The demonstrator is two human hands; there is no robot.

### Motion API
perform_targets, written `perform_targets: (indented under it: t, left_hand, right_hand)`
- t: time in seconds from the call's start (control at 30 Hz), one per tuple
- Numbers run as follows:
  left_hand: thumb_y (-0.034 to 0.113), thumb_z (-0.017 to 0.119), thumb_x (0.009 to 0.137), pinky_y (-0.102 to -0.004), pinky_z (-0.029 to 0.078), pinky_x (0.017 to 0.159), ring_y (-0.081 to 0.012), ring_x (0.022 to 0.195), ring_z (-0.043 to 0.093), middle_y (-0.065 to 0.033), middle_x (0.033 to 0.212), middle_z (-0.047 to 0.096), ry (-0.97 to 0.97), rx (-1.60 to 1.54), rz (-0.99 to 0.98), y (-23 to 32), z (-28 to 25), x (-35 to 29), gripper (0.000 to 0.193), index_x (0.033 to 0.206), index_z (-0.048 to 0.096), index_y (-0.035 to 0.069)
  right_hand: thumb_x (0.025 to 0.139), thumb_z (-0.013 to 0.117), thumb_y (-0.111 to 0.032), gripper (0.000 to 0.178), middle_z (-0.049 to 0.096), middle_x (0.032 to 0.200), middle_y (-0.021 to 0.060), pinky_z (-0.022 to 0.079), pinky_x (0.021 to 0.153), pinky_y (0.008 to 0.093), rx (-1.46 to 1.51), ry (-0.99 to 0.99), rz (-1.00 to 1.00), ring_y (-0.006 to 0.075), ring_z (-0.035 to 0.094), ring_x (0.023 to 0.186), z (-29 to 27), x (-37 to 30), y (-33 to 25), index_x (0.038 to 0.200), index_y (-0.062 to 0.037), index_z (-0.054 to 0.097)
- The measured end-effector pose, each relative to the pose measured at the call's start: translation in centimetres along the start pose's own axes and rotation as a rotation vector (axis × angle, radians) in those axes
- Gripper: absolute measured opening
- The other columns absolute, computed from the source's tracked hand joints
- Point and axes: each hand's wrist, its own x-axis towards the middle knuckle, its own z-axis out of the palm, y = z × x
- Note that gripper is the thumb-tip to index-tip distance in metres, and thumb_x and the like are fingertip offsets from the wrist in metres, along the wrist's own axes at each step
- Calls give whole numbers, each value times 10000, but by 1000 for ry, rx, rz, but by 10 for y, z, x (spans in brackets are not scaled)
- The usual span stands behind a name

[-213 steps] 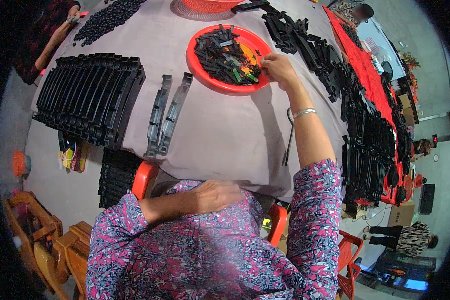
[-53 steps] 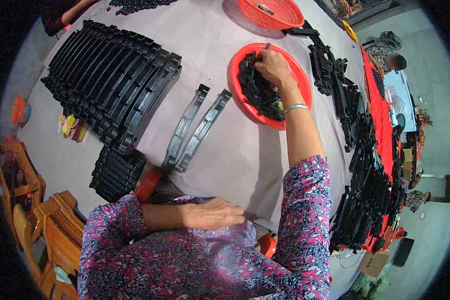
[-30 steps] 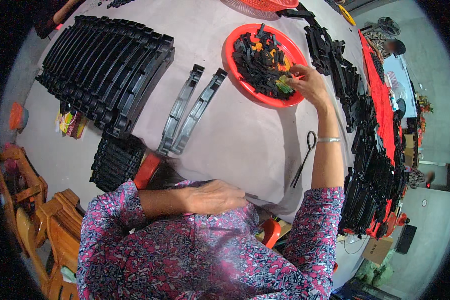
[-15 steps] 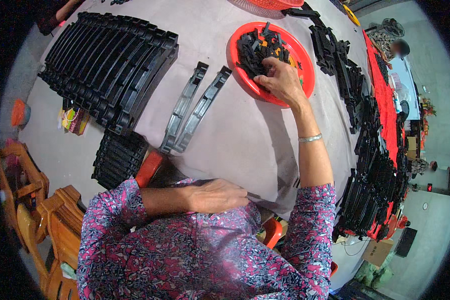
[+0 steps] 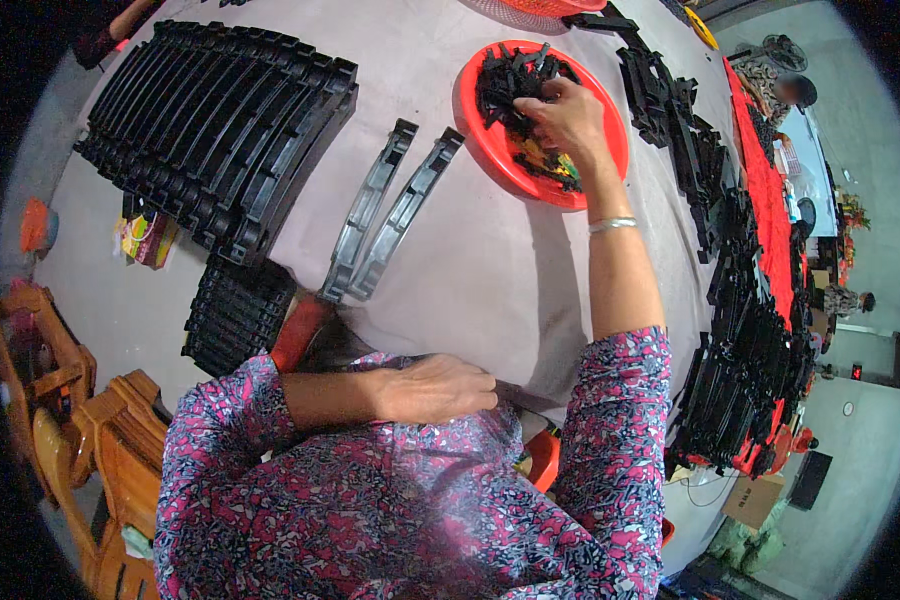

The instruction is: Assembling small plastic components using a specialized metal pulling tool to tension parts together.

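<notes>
While the left hand (image 5: 435,388) lay across the lap, fingers loosely bent and palm turned out of sight (couldn't tell if it held anything), the right hand (image 5: 562,115) was over in the red dish (image 5: 618,130), far side of the surface (image 5: 460,270). Its fingers were bent down among the small black pieces (image 5: 515,72), but honestly I couldn't tell whether they'd gripped one. Most pieces were bunched toward the dish's far side; I'd guess the raised rim was there to stop loose bits straying. Two long black strips (image 5: 370,208) lay left of it, spread at their far ends, probably for easy reach. Further left, similar strips sat in a tight row (image 5: 225,135), presumably to save room.
</notes>
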Motion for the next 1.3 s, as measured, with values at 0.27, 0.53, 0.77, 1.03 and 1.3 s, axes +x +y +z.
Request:
perform_targets:
  t: [0.27,0.53,0.77,1.03,1.3]
  left_hand:
    - [90,562,795,-409,513,735,-297,859,600,-121,868,535,-45,15,4,5,-7,1,134,909,541,25]
    - [92,564,796,-423,515,722,-304,854,602,-126,868,538,-75,5,-10,3,-2,1,152,929,545,20]
    - [91,569,793,-421,513,719,-306,850,597,-124,865,532,-45,0,23,-1,2,0,162,935,541,18]
    - [108,564,788,-427,479,669,-311,785,580,-123,805,530,14,-21,21,1,3,0,81,811,547,32]
    - [85,577,774,-415,508,704,-300,817,586,-118,851,522,-50,5,8,3,-3,0,153,906,535,22]
  right_hand:
    - [782,720,-165,158,698,747,82,526,671,336,-67,-338,-92,168,676,708,-76,-36,57,898,-57,719]
    - [779,684,-130,209,694,792,152,520,714,339,-358,-338,-188,221,682,745,-61,-71,35,961,-34,717]
    - [795,642,-123,199,689,809,142,514,703,345,-233,-366,-146,205,658,739,-34,-56,13,962,-36,709]
    - [906,583,-78,104,656,864,26,527,687,241,555,-506,64,137,637,768,-2,-12,2,951,-2,637]
    - [864,678,-144,86,615,773,-22,474,614,233,376,-216,115,72,569,700,-61,-24,9,869,-59,661]
